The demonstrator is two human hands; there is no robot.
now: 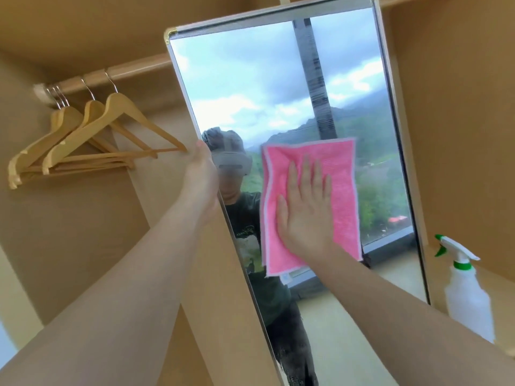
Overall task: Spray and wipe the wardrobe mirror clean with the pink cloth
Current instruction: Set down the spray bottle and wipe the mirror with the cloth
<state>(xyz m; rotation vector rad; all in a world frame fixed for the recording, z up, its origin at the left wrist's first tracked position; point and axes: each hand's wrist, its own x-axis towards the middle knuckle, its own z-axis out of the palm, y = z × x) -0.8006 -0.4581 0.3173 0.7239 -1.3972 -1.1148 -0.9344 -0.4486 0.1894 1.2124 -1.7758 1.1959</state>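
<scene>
Your right hand [305, 207] flat, fingers spread, pressing pink cloth [312, 201] against mirror [250, 87] glass, lower-middle area, nearer right edge. Cloth spread open, not bunched. Your left hand [202, 174] wrapped round mirror's left edge, fingers hidden behind frame. Spray bottle [465, 288] upright on shelf [498, 285] just right of mirror's lower right edge, untouched. Wooden hangers [92, 140] on rail [111, 76], upper left.

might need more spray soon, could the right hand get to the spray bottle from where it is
Probably yes. The spray bottle stands upright to the right of the mirror, with nothing between it and the right hand. That hand is pressed flat on the pink cloth, so it must let go first.
</scene>
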